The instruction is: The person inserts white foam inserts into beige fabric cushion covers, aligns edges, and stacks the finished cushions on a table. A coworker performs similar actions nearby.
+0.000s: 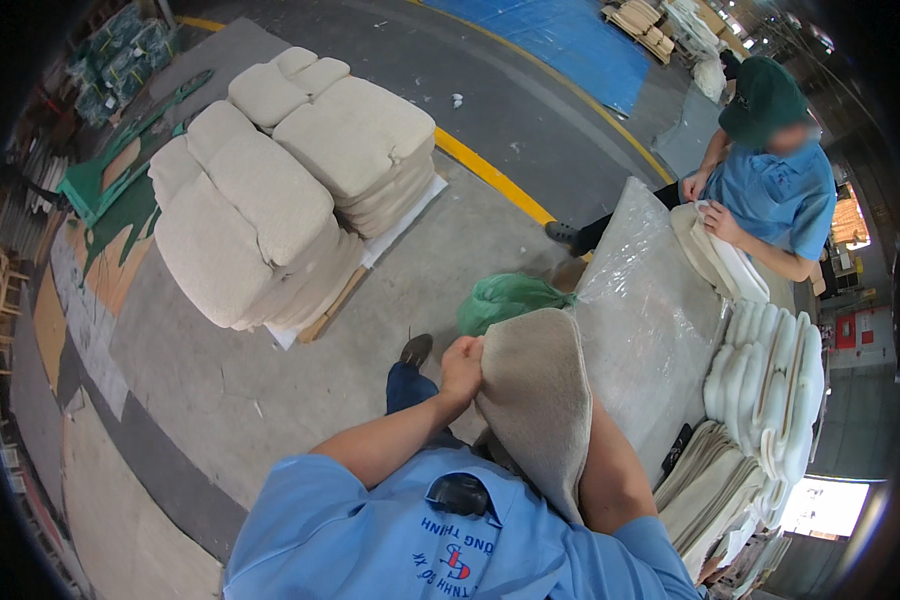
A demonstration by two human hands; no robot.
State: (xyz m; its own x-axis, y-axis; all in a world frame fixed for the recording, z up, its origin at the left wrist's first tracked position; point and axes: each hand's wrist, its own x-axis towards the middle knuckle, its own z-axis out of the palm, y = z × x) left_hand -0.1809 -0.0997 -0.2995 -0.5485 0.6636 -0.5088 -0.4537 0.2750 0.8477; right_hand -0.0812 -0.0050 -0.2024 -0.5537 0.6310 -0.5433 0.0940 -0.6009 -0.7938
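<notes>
My left hand (pixel 461 365) grips the upper edge of a beige fabric cushion cover (pixel 535 395) held in front of my chest. My right forearm runs up inside or behind the cover, so my right hand is hidden by the fabric. The cover hangs over the near edge of a table covered with clear plastic sheet (pixel 650 310). A green plastic bag (pixel 505 298) lies just beyond the cover.
Stacks of beige cushions (pixel 270 190) sit on a pallet on the concrete floor to the left. White foam pads (pixel 770 385) and flat fabric covers (pixel 705 490) are piled on the right. A person in a blue shirt and green cap (pixel 775 180) handles fabric across the table.
</notes>
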